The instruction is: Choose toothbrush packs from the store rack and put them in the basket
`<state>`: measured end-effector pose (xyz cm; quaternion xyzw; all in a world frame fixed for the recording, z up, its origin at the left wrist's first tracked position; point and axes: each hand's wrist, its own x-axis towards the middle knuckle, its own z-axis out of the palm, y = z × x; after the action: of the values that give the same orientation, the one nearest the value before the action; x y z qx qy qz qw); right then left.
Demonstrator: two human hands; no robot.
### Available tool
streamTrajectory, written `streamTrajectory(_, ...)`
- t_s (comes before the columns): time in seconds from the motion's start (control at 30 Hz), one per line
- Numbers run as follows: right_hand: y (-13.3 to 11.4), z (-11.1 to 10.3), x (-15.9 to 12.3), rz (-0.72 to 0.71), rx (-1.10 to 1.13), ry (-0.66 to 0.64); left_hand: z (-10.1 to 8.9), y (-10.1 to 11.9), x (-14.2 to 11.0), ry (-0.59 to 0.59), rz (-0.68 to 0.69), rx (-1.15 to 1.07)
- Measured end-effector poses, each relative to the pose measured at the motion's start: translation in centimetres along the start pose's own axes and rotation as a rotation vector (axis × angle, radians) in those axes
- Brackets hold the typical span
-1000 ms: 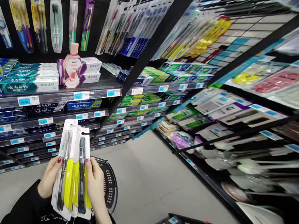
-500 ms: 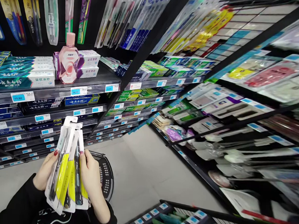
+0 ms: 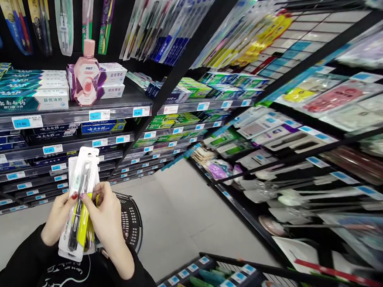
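Observation:
A small stack of packaged toothbrushes (image 3: 81, 205) is held upright in front of my body. The top pack shows a dark-handled toothbrush behind clear plastic, with a white hanging tab and a yellow strip. My left hand (image 3: 58, 215) grips the stack along its left edge, thumb on the front. From the right, my right hand (image 3: 108, 214) pinches the stack, its thumb on the front pack and its fingers curled behind. The packs underneath are mostly hidden.
A shelf (image 3: 122, 108) ahead carries toothpaste boxes (image 3: 27, 95) and a pink bottle (image 3: 87, 77), under hanging toothbrushes (image 3: 173, 33). Below my right hand is a black basket (image 3: 130, 222). Racks of packaged goods (image 3: 293, 185) line the right side, across a grey floor (image 3: 180, 212).
The fanned-out packs have come together into a tighter stack. My right hand has moved left and up, its thumb now on the front pack. The view has shifted slightly.

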<state>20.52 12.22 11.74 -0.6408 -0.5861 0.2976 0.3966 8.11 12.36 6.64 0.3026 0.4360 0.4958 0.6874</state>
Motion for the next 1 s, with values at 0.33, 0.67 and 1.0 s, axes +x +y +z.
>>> streamTrajectory(0.33,2.0,1.0,-0.1,0.044,0.593,-0.055,-0.7,0.1,-0.2,0.055,0.125,0.187)
streamTrajectory(0.67,2.9,-1.4,0.2,0.437,1.735,-0.442,-1.6,0.7,-0.2,0.046,0.123,0.340)
streamTrajectory(1.0,5.4,-0.6,0.3,0.326,2.454,-0.482,-2.2,0.6,-0.7,0.053,0.076,0.312)
